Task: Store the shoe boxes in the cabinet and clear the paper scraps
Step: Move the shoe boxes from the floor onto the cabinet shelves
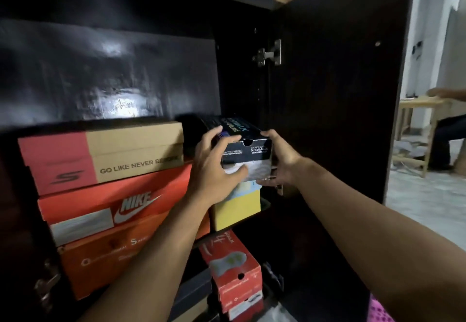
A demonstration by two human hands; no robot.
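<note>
A black Skechers shoe box sits end-on at the right side of the cabinet's upper shelf, resting on top of a yellow box. Both hands clasp it: the left hand wraps its left side with the thumb across the pale picture on the front end and the fingers curled over the lid, while the right hand presses the right side, thumb on the lid edge and fingers under the bottom corner. Just to the left stands a stack of three larger boxes: a tan and red box printed "GO LIKE NEVER BEFORE" on top, an orange Nike box beneath it, and another orange box at the bottom, its print too blurred to read fully. On the shelf below, a red shoe box stands end-on, possibly stacked on another one. The cabinet door stands open to the right, its hinge visible. Beyond it, a wooden table stands on a pale floor, with a seated person partly in view.
</note>
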